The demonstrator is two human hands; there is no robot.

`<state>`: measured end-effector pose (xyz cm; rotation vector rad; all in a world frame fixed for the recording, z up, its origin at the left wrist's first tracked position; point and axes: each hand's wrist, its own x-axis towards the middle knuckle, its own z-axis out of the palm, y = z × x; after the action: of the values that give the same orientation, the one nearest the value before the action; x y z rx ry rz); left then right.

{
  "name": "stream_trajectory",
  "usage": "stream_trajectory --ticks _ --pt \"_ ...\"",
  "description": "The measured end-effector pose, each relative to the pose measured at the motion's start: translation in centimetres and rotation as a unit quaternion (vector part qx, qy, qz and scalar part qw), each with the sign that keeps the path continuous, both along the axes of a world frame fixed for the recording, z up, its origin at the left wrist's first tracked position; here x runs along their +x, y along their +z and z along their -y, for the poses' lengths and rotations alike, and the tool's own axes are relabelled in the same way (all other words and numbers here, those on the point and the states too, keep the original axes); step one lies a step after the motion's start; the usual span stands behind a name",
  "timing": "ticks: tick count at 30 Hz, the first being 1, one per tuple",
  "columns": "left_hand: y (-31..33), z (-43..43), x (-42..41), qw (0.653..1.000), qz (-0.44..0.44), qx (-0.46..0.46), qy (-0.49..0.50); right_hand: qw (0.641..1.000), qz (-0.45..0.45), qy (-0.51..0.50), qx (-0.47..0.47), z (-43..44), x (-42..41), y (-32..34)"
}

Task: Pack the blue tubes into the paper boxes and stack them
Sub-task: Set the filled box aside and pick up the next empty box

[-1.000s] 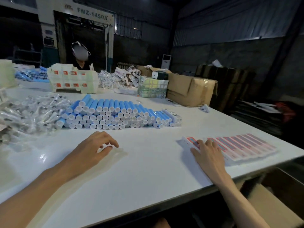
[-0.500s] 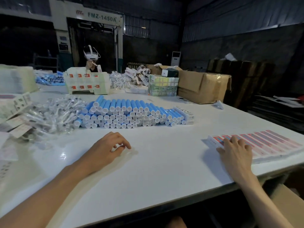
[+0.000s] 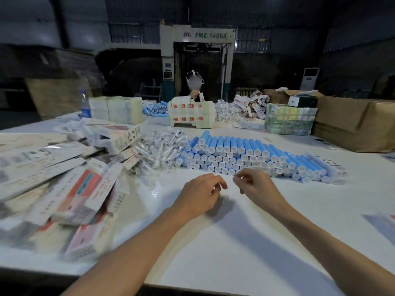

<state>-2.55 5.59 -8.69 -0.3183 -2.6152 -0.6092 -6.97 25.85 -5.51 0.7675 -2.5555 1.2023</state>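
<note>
Both bare forearms reach in from the near edge of the white surface [image 3: 213, 242] and meet near its middle. The left hand [image 3: 198, 195] is loosely curled, fingers bent toward the thumb, with nothing visible in it. The right hand [image 3: 254, 186] sits just beside it, thumb and forefinger pinched together at the tips; whether anything is between them cannot be told. Both hands hover close over bare surface, just short of the tubes.

Toward the left edge lies a loose, blurred heap of flat white paper boxes with red and blue print [image 3: 70, 189], overlapping at many angles. At the right edge a small part of further flat printed cartons [image 3: 382, 225] shows.

Directly beyond the hands is the stack of blue tubes with white caps [image 3: 245, 154], lying on their sides several layers high, caps facing the near edge. Touching its left end is a pile of small clear plastic-wrapped pieces [image 3: 158, 148].

Toward the far edge stand a clear plastic bottle with a blue label [image 3: 85, 105], blocks of pale bundled cartons [image 3: 119, 110], a white stack with red squares [image 3: 191, 114] and a brown cardboard box [image 3: 352, 122] at the far right corner. A second person [image 3: 194, 86] is behind that edge.
</note>
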Motion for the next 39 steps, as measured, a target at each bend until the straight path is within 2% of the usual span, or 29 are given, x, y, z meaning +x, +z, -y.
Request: stream_trajectory --ticks 3,7,12,16,18,20,22,24,28,30,33,36,39 --pt "0.4 0.8 0.2 0.998 -0.009 -0.04 0.05 0.992 0.065 0.068 -0.087 3.4 -0.7 -2.7" --pt "1.3 1.9 0.5 0.994 -0.007 -0.031 0.109 0.971 0.137 0.09 -0.174 3.6 -2.2 -5.0" --pt "4.5 2.8 1.4 0.974 -0.007 -0.095 0.208 0.951 0.178 0.109 -0.23 3.4 -3.1 -5.5" --pt "9.0 5.5 4.0 0.943 -0.044 -0.07 0.323 0.947 0.187 0.111 -0.239 3.7 -3.2 -5.5" --pt "11.5 8.2 5.6 0.905 0.015 -0.045 0.423 0.947 0.186 0.117 -0.236 3.7 -3.0 -5.4" --pt "13.1 11.4 7.3 0.852 0.126 -0.062 0.504 0.946 0.186 0.123 -0.234 3.8 -2.9 -5.4" --pt "13.1 13.5 8.9 0.81 0.231 -0.121 0.526 0.945 0.189 0.13 -0.232 3.8 -3.0 -5.4" --pt "12.4 14.4 9.7 0.793 0.281 -0.176 0.511 0.945 0.19 0.135 -0.231 3.9 -3.2 -5.4" --pt "11.1 14.6 9.5 0.8 0.289 -0.177 0.494 0.945 0.19 0.141 -0.227 4.0 -3.4 -5.6" --pt "11.0 14.6 9.2 0.805 0.264 -0.173 0.502 0.946 0.187 0.141 -0.223 3.9 -3.3 -5.7" --pt "11.5 14.1 9.4 0.821 0.197 -0.12 0.522 0.948 0.186 0.137 -0.22 3.7 -3.2 -5.6" --pt "13.2 12.7 9.4 0.868 0.057 -0.085 0.487 0.951 0.181 0.138 -0.211 3.7 -2.9 -5.5" --pt "15.3 9.6 8.5 0.932 -0.023 0.05 0.359 0.955 0.17 0.137 -0.199 3.8 -2.6 -5.4"
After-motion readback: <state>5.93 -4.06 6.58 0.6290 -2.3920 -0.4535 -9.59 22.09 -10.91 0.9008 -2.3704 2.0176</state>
